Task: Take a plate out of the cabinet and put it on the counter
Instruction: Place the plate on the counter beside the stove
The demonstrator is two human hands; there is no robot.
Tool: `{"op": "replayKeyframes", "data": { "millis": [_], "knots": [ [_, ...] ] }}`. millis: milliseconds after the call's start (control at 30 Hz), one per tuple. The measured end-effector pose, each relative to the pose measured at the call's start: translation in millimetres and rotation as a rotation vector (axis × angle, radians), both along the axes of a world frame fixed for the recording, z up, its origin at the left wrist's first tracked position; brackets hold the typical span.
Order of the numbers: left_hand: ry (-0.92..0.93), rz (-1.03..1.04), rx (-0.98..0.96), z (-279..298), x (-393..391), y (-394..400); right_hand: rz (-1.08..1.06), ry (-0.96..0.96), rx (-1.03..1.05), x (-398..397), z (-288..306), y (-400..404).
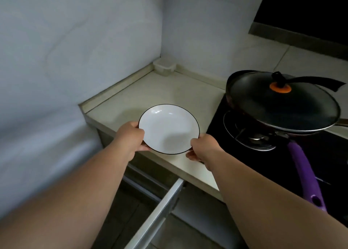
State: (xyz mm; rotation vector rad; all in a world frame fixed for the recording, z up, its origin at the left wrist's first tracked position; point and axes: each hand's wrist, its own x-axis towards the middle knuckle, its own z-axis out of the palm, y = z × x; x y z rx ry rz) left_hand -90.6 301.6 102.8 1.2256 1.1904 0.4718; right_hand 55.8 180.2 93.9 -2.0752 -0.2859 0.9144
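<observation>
Counter (150,90) edge: both hands grip the plate (169,128).

- Pale grey walls (79,32) meet in a corner — the light is dim and bluish.
- A small white container (164,66) sits in that corner.
- A black hob (222,130) carries a lidded pan (282,103) with a purple handle.
- A drawer (160,211) stands open below.

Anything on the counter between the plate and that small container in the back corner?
No. In the head view the counter is bare between the plate, held by the left hand and right hand, and the corner container.
</observation>
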Motion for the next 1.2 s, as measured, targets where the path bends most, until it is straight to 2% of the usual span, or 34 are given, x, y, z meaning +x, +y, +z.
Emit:
{"op": "replayKeyframes", "data": {
  "millis": [167,433,833,1033,1200],
  "knots": [
    [-0.035,-0.055,-0.059,-22.4,26.9,64.2,0.049,-0.077,-0.075,26.4,-15.1,57.5],
    [0.011,-0.084,-0.052,-44.1,43.3,111.5,0.015,-0.041,-0.057,29.4,-42.2,93.1],
    [0.017,-0.106,-0.094,-62.3,49.2,119.6,-0.039,0.029,-0.017,24.1,-48.2,92.5],
    [-0.021,0.061,-0.107,-62.4,42.7,109.1,-0.049,0.104,0.047,13.5,-30.2,61.8],
    [0.105,0.09,0.011,-55.6,9.8,56.8,-0.033,0.055,0.049,-11.7,-17.3,19.5]
  ]
}}
